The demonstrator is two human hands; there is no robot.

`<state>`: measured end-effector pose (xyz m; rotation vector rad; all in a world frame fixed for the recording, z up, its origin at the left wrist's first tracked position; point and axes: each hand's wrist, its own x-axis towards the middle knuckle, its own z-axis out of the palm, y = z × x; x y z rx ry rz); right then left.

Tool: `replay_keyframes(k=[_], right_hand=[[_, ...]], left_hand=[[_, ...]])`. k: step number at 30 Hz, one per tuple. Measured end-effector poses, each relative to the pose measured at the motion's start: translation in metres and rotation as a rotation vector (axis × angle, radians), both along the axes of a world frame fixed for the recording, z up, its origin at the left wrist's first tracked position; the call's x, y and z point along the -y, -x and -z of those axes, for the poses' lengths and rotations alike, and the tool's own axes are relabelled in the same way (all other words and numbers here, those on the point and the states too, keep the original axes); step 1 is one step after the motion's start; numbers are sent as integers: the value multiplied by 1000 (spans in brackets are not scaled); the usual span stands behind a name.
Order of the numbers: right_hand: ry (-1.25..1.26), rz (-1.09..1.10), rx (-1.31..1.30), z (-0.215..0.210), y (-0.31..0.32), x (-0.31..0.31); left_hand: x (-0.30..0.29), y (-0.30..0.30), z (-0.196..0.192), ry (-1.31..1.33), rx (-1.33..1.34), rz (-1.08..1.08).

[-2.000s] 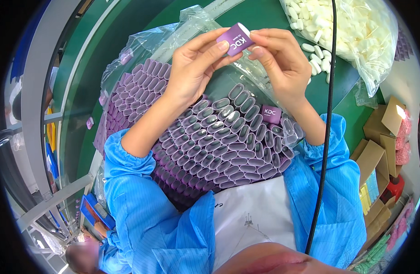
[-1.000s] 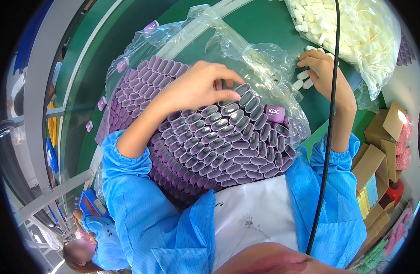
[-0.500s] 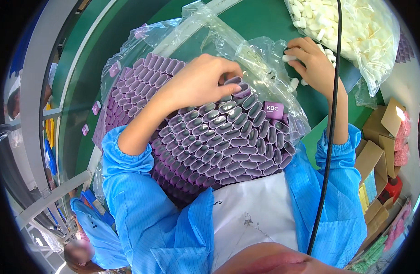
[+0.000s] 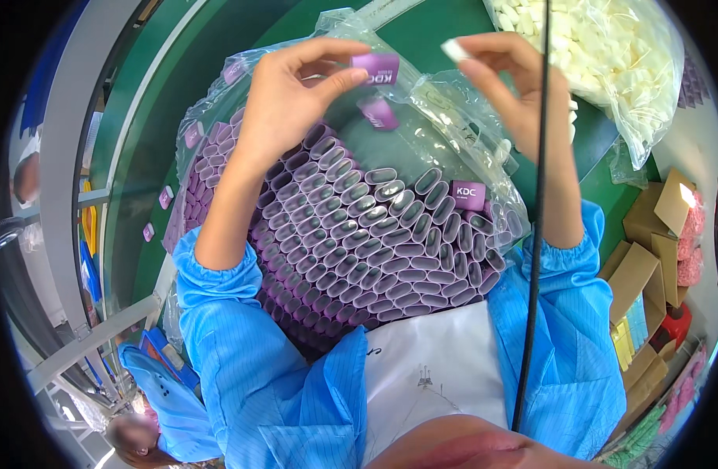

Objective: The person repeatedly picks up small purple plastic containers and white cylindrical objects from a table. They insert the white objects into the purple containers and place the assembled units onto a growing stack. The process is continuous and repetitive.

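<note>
My left hand [image 4: 285,98] pinches a small purple oval cap [image 4: 373,69] between thumb and fingertips, above the far side of the clear plastic bag [image 4: 429,117]. Just below it is a second purple cap [image 4: 379,114], blurred and apart from my fingers. Opposite, my right hand [image 4: 515,82] grips a white oval plug [image 4: 454,51] by its end. The plug and the held cap do not touch. Under my forearms, many purple oval caps [image 4: 351,227] stand packed in rows, hollow ends up. One more purple cap [image 4: 468,195] lies on its side at their right edge.
A clear bag of white plugs [image 4: 625,59] lies at the far right, some spilled beside it. A black cable [image 4: 537,234] hangs before my right arm. Loose caps [image 4: 166,197] lie on the green belt at left. Cardboard boxes [image 4: 636,285] stand right; a co-worker in blue [image 4: 167,399] is lower left.
My left hand has lifted off the packed rows, moving up and left with a purple cap. My right hand has brought a white plug leftward and up from the loose plugs.
</note>
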<state>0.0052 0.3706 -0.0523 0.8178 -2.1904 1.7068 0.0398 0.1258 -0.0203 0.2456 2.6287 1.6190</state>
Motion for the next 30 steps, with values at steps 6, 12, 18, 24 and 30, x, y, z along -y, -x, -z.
replay_keyframes(k=[6, 12, 18, 24, 30], right_hand=[[289, -105, 106, 14, -1, 28], [127, -59, -55, 16, -1, 26], [222, -60, 31, 17, -8, 26], [262, -146, 55, 17, -7, 26], [274, -144, 36, 18, -7, 24]], left_hand=[[-15, 1, 28, -563, 115, -12], [-19, -1, 39, -453, -47, 38], [-20, -3, 38, -310, -203, 113], [-13, -3, 32, -243, -173, 119], [-21, -4, 35, -348, -154, 97]])
